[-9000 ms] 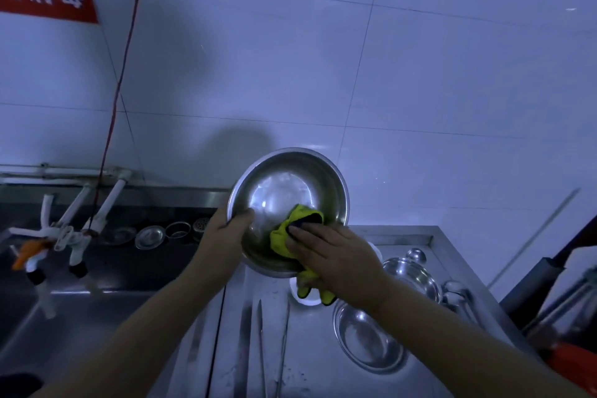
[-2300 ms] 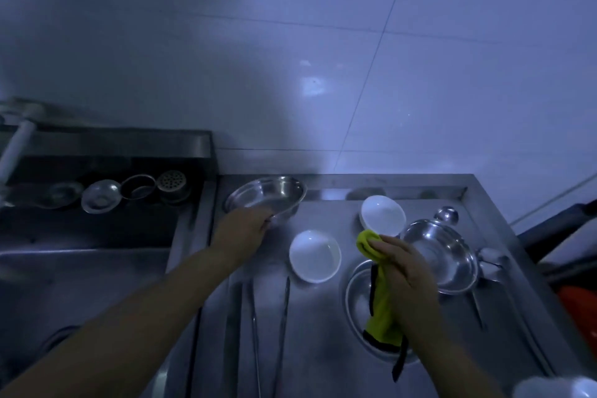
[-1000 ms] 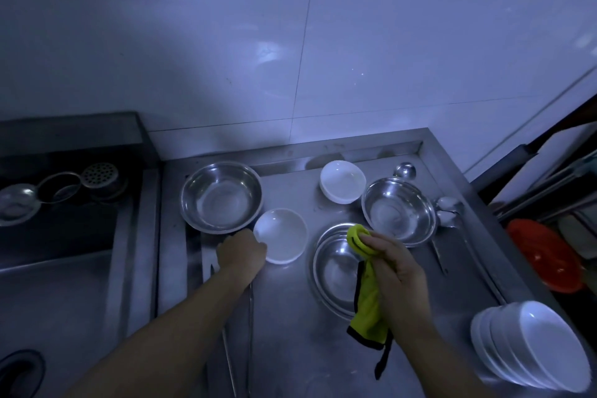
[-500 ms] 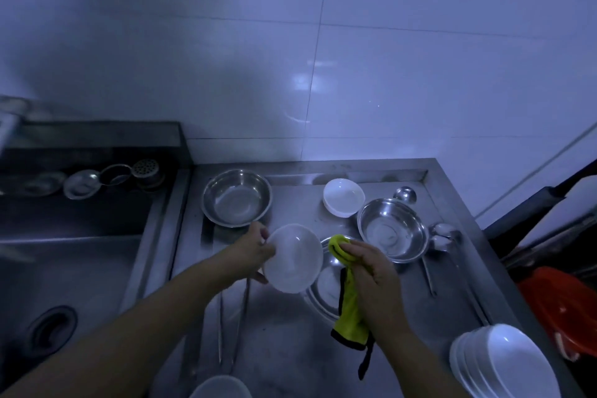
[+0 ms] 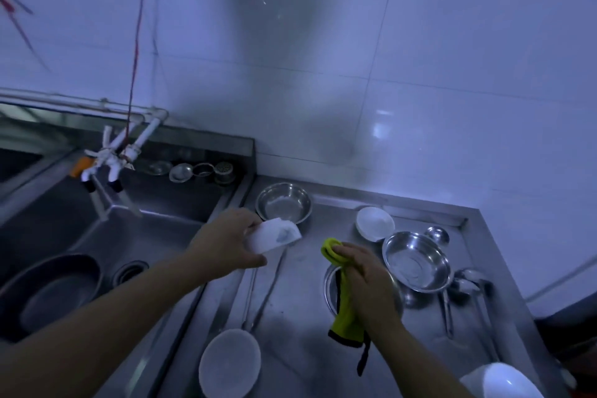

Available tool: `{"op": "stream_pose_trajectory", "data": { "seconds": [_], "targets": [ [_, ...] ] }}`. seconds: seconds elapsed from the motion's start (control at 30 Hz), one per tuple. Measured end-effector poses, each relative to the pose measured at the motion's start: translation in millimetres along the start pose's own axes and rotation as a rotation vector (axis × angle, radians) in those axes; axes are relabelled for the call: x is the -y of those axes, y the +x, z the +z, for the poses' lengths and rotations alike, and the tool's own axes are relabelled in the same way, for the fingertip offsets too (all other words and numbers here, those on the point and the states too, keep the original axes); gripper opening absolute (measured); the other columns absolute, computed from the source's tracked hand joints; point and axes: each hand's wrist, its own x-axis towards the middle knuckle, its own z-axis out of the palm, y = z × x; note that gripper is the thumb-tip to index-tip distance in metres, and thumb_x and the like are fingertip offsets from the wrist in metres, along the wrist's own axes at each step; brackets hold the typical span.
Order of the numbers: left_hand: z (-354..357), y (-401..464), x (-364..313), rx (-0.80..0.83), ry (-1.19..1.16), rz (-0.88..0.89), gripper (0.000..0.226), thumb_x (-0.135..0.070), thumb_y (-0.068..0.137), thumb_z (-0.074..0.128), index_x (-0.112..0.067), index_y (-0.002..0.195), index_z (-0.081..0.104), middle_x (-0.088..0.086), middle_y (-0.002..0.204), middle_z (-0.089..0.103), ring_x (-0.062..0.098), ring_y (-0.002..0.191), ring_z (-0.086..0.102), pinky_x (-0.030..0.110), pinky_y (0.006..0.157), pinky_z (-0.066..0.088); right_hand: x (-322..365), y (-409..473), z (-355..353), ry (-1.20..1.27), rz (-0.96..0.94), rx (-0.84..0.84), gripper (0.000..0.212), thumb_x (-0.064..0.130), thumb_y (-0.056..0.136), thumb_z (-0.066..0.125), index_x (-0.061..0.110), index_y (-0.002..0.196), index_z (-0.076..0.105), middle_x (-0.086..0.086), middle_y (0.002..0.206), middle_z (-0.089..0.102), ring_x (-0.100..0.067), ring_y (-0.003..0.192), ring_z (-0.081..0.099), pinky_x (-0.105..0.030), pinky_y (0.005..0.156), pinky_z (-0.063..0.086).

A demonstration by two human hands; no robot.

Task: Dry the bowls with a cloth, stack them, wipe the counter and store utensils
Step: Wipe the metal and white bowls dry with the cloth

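There is one view only, from the camera on my head. It looks forward and down over my forearms onto the steel desk (image 5: 323,349), which fills the lower right. The sink (image 5: 145,236) lies lower left and the tiled wall (image 5: 452,58) takes the upper half. My hands sit near the middle, close to the lens. The wide angle bends the edges.

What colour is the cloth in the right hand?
Yellow-green with a dark edge; the cloth shows in the head view, held by the right hand.
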Motion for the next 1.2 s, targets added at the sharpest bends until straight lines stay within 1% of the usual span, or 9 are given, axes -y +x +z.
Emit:
{"op": "stream_pose_trajectory", "data": {
  "seconds": [0.13, 0.33, 0.47, 0.57, 0.63, 0.8, 0.93, 1.03, 1.2],
  "targets": [
    [-17, -20, -11, -0.110, -0.155, -0.117, 0.046, -0.042, 0.062, 0.079, -0.023, 0.098, 0.058, -0.008, 0.095, 0.056, 0.012, 0.087, 0.055, 0.032, 0.075, 0.049, 16, -4, 7, -0.009, -0.129, 0.066, 0.043, -0.018, 0.082, 0.053, 0.014, 0.105, 0.070, -0.004, 0.112, 0.066, -0.026, 0.109, 0.058, -0.045, 0.096, 0.046],
    [-36, -31, -34, -0.202, -0.783, -0.285, 0.006, -0.025, 0.086, 0.062, -0.020, 0.084, 0.059, 0.006, 0.084, 0.059, 0.016, 0.072, 0.058, 0.022, 0.048, 0.049, 68, 9, 27, -0.270, -0.694, -0.054, 0.029, 0.007, 0.086, 0.059, 0.007, 0.114, 0.066, -0.013, 0.123, 0.057, -0.024, 0.117, 0.048, -0.030, 0.102, 0.039],
    [-45, -28, -51, -0.304, -1.036, -0.308, 0.018, -0.022, 0.093, 0.050, -0.016, 0.079, 0.061, 0.011, 0.082, 0.059, 0.025, 0.073, 0.057, 0.034, 0.060, 0.048, 97, 27, 30, -0.735, -0.998, -0.007, 0.041, 0.032, 0.090, 0.050, 0.009, 0.121, 0.063, -0.012, 0.132, 0.056, -0.026, 0.124, 0.044, -0.040, 0.103, 0.036],
    [-57, -23, -58, -0.353, -0.946, -0.274, 0.044, -0.043, 0.069, 0.050, -0.001, 0.081, 0.056, 0.012, 0.077, 0.053, 0.024, 0.072, 0.051, 0.041, 0.064, 0.041, 102, 27, 23, -0.913, -1.004, 0.106, 0.056, 0.050, 0.090, 0.047, 0.009, 0.126, 0.058, -0.008, 0.134, 0.056, -0.024, 0.129, 0.044, -0.046, 0.108, 0.033],
    [-64, -20, -57, -0.364, -0.877, -0.232, 0.058, -0.051, 0.058, 0.044, 0.001, 0.082, 0.054, 0.011, 0.075, 0.051, 0.023, 0.069, 0.049, 0.040, 0.063, 0.039, 104, 21, 22, -0.940, -1.008, 0.085, 0.051, 0.045, 0.087, 0.053, 0.008, 0.122, 0.061, -0.009, 0.128, 0.060, -0.026, 0.124, 0.050, -0.047, 0.108, 0.034],
    [-72, -8, -63, -0.355, -0.961, -0.252, 0.031, -0.036, 0.066, 0.044, -0.007, 0.075, 0.049, 0.011, 0.075, 0.046, 0.021, 0.068, 0.045, 0.035, 0.062, 0.036, 124, -1, 51, -0.907, -0.912, -0.112, 0.035, 0.018, 0.087, 0.051, 0.009, 0.117, 0.067, -0.008, 0.109, 0.068, -0.027, 0.102, 0.063, -0.042, 0.094, 0.043],
    [-78, 2, -67, -0.304, -1.204, -0.173, 0.026, -0.025, 0.088, 0.050, 0.000, 0.092, 0.058, 0.019, 0.088, 0.056, 0.026, 0.079, 0.055, 0.043, 0.071, 0.045, 141, -11, 83, -0.750, -0.796, -0.215, 0.043, 0.013, 0.082, 0.068, 0.006, 0.123, 0.062, -0.009, 0.120, 0.065, -0.023, 0.106, 0.062, -0.038, 0.091, 0.048],
    [-93, 3, -59, -0.229, -1.144, -0.098, 0.023, -0.032, 0.082, 0.052, -0.012, 0.088, 0.060, 0.016, 0.086, 0.059, 0.028, 0.081, 0.057, 0.044, 0.072, 0.047, 145, -3, 74, -0.802, -0.888, -0.173, 0.042, 0.020, 0.085, 0.062, 0.002, 0.123, 0.062, -0.013, 0.127, 0.061, -0.024, 0.109, 0.060, -0.036, 0.091, 0.048],
    [-120, 7, -48, -0.044, -0.879, 0.060, 0.045, -0.033, 0.072, 0.047, 0.003, 0.098, 0.059, 0.031, 0.097, 0.060, 0.044, 0.088, 0.059, 0.057, 0.077, 0.048, 146, 28, 26, -1.105, -1.173, 0.002, 0.045, 0.039, 0.091, 0.048, 0.007, 0.118, 0.066, -0.011, 0.127, 0.062, -0.028, 0.117, 0.058, -0.043, 0.103, 0.039]
  ]
}}
